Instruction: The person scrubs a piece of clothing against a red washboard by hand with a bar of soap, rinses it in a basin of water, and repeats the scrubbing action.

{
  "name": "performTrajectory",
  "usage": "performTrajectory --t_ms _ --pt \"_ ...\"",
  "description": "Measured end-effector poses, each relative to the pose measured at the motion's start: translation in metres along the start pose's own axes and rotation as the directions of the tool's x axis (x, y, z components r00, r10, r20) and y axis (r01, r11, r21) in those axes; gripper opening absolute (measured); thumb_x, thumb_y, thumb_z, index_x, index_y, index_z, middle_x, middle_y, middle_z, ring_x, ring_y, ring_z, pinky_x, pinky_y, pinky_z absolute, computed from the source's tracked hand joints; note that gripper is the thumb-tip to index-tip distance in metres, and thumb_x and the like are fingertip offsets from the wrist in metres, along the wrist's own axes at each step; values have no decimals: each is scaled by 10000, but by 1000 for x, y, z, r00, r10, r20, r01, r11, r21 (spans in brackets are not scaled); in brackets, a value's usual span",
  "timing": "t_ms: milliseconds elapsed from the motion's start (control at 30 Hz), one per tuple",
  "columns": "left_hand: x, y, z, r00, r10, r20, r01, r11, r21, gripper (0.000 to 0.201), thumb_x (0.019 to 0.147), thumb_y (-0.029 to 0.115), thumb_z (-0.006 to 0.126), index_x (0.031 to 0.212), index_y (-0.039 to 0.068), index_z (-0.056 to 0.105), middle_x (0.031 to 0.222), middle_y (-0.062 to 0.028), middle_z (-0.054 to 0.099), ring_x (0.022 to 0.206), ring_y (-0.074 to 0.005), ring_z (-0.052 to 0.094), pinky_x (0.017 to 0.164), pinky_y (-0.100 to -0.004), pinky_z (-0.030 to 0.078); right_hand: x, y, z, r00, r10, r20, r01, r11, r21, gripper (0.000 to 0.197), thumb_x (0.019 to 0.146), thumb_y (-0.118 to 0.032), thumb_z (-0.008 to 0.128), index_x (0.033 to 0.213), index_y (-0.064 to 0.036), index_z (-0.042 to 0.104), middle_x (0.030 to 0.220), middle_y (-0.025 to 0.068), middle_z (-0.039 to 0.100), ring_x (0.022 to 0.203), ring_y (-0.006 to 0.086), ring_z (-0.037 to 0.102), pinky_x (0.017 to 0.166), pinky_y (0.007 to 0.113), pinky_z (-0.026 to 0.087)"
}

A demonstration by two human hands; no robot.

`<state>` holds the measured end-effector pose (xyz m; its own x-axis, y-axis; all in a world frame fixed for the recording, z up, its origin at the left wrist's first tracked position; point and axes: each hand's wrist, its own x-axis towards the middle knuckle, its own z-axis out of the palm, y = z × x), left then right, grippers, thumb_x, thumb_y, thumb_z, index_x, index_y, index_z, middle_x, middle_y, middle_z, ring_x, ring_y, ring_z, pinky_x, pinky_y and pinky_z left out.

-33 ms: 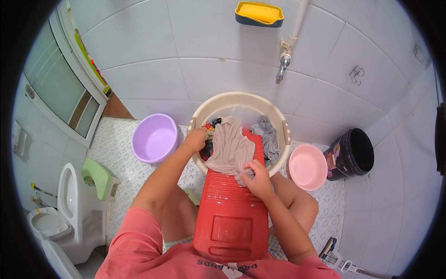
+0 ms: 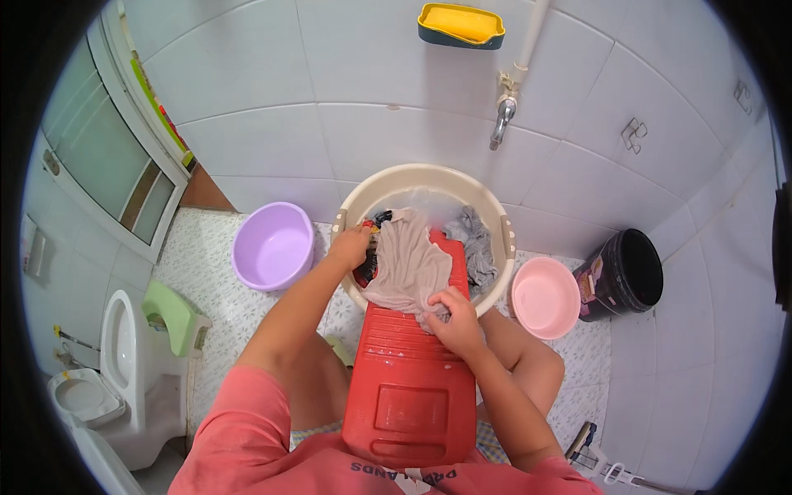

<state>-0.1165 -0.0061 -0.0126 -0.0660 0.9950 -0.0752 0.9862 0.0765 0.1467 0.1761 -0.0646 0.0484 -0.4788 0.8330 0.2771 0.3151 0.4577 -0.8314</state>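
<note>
A thin greyish-pink garment [image 2: 408, 262] lies wet and wrinkled over the upper part of a red washboard [image 2: 412, 396]. That board slopes from my lap into a large cream basin [image 2: 425, 175] holding cloudy water. My right hand [image 2: 459, 322] pinches the garment's near right corner on the board. At the basin's left side, my left hand [image 2: 352, 247] is closed beside dark patterned cloth [image 2: 369, 268]; its fingertips are hidden, so what it grips cannot be made out. Grey cloth [image 2: 472, 247] lies bunched at the basin's right side.
A purple basin [image 2: 273, 247] stands to the left, near a green stool [image 2: 175, 318] and a toilet [image 2: 124, 346]. On the right are a pink basin [image 2: 545, 297] and a black bucket [image 2: 627, 272]. A tap [image 2: 502, 124] and a yellow soap dish [image 2: 462, 25] are on the tiled wall.
My left hand has shifted very slightly; my right hand has moved a touch on the garment's corner. Otherwise the scene is the same.
</note>
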Motion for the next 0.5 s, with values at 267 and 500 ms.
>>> performTrajectory --t_ms 267,500 --pt "36 17 19 996 -90 -5 90 991 101 289 794 59 545 1058 25 433 961 -184 635 900 -348 629 720 -429 522 -4 12 9 991 19 -134 -40 987 -155 263 673 -139 718 867 -22 585 885 140 556 927 345 512 810 402 411" --pt "23 0 19 998 -56 22 57 997 -54 416 749 48 591 1101 38 369 933 -187 640 883 -364 627 732 -463 503 -2 5 0 996 15 86 -17 999 29 270 687 -138 709 899 -13 597 880 128 557 877 319 530 771 366 427"
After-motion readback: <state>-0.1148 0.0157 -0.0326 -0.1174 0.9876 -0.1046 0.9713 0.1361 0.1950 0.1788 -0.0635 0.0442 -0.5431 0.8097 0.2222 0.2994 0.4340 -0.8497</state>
